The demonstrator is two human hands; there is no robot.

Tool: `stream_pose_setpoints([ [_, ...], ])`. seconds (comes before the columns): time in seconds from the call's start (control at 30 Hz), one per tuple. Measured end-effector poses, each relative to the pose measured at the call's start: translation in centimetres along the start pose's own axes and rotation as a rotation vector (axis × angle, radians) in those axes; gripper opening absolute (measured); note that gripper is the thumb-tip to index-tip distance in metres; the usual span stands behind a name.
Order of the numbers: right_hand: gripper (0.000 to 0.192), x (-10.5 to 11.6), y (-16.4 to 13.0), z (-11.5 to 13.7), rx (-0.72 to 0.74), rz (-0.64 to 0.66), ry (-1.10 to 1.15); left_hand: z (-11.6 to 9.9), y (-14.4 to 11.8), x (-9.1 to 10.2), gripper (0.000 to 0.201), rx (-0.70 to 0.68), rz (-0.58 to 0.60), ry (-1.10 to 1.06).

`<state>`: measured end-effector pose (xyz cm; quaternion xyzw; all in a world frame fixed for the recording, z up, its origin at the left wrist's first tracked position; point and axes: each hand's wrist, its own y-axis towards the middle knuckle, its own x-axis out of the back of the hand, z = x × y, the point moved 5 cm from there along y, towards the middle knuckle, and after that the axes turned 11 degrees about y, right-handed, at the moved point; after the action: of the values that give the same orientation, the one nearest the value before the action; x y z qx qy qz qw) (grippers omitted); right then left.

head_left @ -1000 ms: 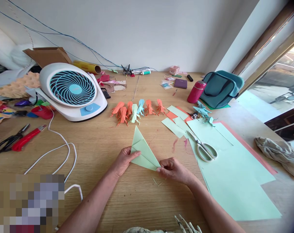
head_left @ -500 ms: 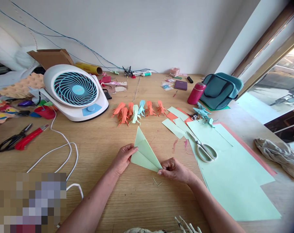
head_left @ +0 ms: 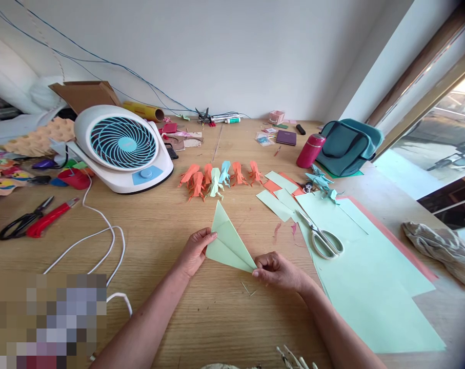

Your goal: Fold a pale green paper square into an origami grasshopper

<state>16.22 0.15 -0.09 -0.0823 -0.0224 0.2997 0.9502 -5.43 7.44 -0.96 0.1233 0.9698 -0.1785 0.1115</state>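
"Wood-grained surface [head_left: 201,328], pale wall [head_left: 224,56] on the far side. Where are the hands?"

"Near the middle, both on one folded piece of light green paper [head_left: 226,243]. The left hand [head_left: 194,251] grips its left edge, thumb on top. The right hand [head_left: 274,270] pinches the right corner, fingers curled in."

"Does the paper lie flat?"

"I can't tell whether it touches the surface. It forms a triangle, one tip aimed at the far side, with crease lines across it."

"What could spoil it?"

"Uneven tension, I'd say. If the right hand tugged while the left held firm, the corner might tear, or the layers slip and leave a crooked crease."

"And around it?"

"Thin slivers [head_left: 246,289] lie just nearer than that corner. Beyond the far tip stand small folded figures [head_left: 238,173] in orange, blue and pale green; a careless reach could topple them."

"To the right?"

"Scissors [head_left: 319,233] lie on large green sheets [head_left: 378,297], near the right forearm [head_left: 332,318]. A wide swing of it could drag both. Farther off, a red bottle [head_left: 311,151] stands beside a teal bag [head_left: 343,148]."

"Left?"

"A white fan [head_left: 127,145]. I can't tell whether it runs; a draught could flutter loose paper."
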Motion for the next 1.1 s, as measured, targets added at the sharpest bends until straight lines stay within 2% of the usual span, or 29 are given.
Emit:
stream_pose_setpoints([
  [0.67,0.056,0.7,-0.1,-0.4,0.022,-0.044,0.047,-0.7,-0.1,-0.2,0.039,-0.034,-0.047,-0.002],
  [0.87,0.057,0.6,-0.2,0.5,0.032,-0.03,0.044,-0.8,-0.1,0.0,0.042,-0.031,-0.048,0.035],
  [0.97,0.058,0.4,-0.2,1.2,0.049,-0.045,0.05,-0.7,-0.4,-0.6,0.043,-0.033,-0.016,0.091],
  [1.1,0.056,0.1,0.2,0.8,0.05,-0.088,0.053,-0.2,-1.3,-2.3,0.04,-0.035,0.069,0.2],
])
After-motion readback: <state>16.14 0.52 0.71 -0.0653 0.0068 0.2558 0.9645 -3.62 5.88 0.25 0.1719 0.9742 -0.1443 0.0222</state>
